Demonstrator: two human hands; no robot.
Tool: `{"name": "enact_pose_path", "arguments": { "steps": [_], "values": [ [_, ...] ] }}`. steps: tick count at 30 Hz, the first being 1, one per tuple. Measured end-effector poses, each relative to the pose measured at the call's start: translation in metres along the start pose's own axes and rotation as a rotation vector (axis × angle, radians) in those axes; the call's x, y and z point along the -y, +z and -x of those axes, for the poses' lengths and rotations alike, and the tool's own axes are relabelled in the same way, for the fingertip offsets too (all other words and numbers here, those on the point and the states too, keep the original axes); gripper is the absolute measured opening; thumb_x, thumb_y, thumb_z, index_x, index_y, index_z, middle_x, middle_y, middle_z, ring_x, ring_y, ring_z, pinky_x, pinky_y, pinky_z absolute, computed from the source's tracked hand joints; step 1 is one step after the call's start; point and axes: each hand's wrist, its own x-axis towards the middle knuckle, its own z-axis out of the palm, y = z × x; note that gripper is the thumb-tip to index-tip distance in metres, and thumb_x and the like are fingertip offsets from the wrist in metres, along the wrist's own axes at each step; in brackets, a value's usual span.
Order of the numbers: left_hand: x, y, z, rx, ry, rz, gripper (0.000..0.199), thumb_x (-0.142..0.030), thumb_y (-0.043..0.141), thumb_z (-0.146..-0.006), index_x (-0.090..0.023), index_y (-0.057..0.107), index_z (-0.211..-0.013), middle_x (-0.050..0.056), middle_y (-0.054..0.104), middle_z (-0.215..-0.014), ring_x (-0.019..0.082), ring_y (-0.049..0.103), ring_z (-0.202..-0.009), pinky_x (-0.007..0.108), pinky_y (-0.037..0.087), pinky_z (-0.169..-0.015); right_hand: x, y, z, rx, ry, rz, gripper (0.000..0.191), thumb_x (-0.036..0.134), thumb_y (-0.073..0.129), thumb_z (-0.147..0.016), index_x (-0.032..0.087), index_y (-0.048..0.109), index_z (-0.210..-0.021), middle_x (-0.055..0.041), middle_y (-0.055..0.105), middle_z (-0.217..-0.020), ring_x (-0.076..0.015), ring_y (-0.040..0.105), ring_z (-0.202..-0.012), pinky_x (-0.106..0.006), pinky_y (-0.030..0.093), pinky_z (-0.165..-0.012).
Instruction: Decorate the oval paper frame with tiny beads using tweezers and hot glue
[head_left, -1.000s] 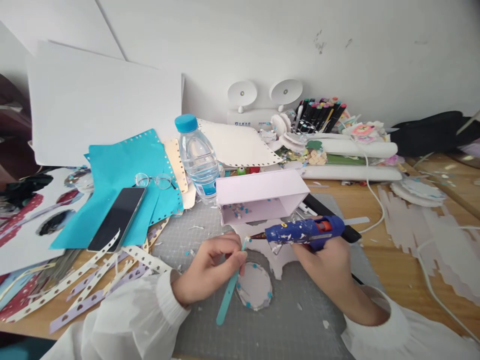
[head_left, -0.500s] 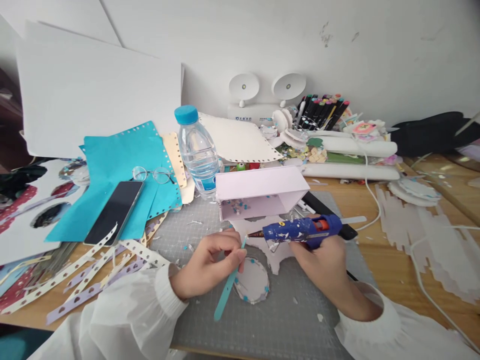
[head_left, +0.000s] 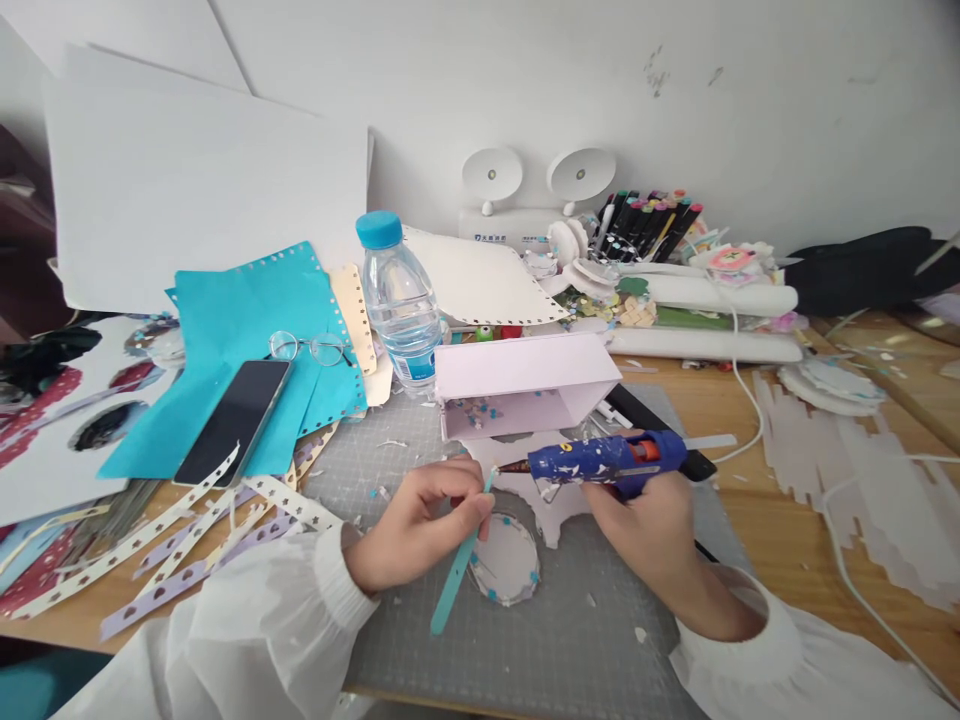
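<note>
My left hand (head_left: pixel 427 520) pinches a narrow teal paper strip (head_left: pixel 453 592), which slants down toward the mat's front edge. My right hand (head_left: pixel 649 530) is wrapped round a blue glue gun (head_left: pixel 607 458), its nozzle pointing left at the strip's upper end, by my left fingertips. Below the nozzle lies a round white disc (head_left: pixel 507 562) with small blue pieces round its rim, partly behind the strip. An irregular white sheet (head_left: pixel 553 508) lies under the gun. Behind it is an open pale lilac box (head_left: pixel 525 372) with small decorations inside.
A water bottle (head_left: pixel 403 310) stands left of the box on the grey cutting mat (head_left: pixel 570 640). To the left are a phone (head_left: pixel 234 420), glasses (head_left: pixel 307 348), teal sheets and punched strips (head_left: pixel 180 540). Markers (head_left: pixel 652 225) stand behind; a white cable (head_left: pixel 840 550) crosses the right side.
The view has shifted slightly, so most things appear a little further right. Both hands keep their holds, and the nozzle stays by the upper end of the strip.
</note>
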Motion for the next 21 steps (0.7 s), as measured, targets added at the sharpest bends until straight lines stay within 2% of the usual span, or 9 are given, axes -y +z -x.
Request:
{"name": "enact_pose_path", "arguments": {
  "steps": [8,11,17,21],
  "values": [
    [0.0019,-0.0003,0.0008,0.012,0.007,0.012,0.042,-0.032,0.05,-0.093,-0.013,0.057,-0.056,0.0,0.048,-0.058,0.012,0.045,-0.062,0.025,0.035,-0.063,-0.0007,0.0004,-0.0018,-0.007,-0.011,0.021,0.009,0.025,0.058,-0.069,0.022,0.052,-0.063,0.0011,0.054,-0.047,-0.0191,0.056,-0.044,-0.03,0.046,-0.047],
    [0.0019,-0.0003,0.0007,0.009,-0.001,0.015,0.043,-0.032,0.05,-0.094,-0.013,0.058,-0.056,0.0,0.047,-0.058,0.012,0.045,-0.062,0.025,0.035,-0.063,-0.002,0.0009,-0.0011,-0.006,-0.003,0.012,0.006,0.026,0.057,-0.07,0.021,0.054,-0.067,-0.0017,0.059,-0.054,-0.022,0.061,-0.053,-0.032,0.048,-0.051],
    [0.0031,-0.0005,0.0014,0.007,0.01,0.027,0.041,-0.031,0.051,-0.093,-0.013,0.058,-0.056,0.0,0.047,-0.057,0.012,0.045,-0.062,0.025,0.035,-0.063,-0.0033,0.0013,0.0014,-0.018,-0.02,0.017,0.009,0.029,0.058,-0.071,0.021,0.055,-0.072,-0.0042,0.063,-0.061,-0.023,0.064,-0.057,-0.034,0.051,-0.056],
    [0.0035,-0.0009,0.0014,0.008,-0.005,0.032,0.041,-0.03,0.05,-0.093,-0.013,0.058,-0.056,0.0,0.047,-0.058,0.012,0.045,-0.062,0.025,0.035,-0.064,-0.0008,0.0002,0.0001,-0.032,-0.057,0.064,0.011,0.029,0.057,-0.074,0.019,0.057,-0.078,-0.0042,0.064,-0.062,-0.0212,0.063,-0.055,-0.031,0.05,-0.054]
  ]
}}
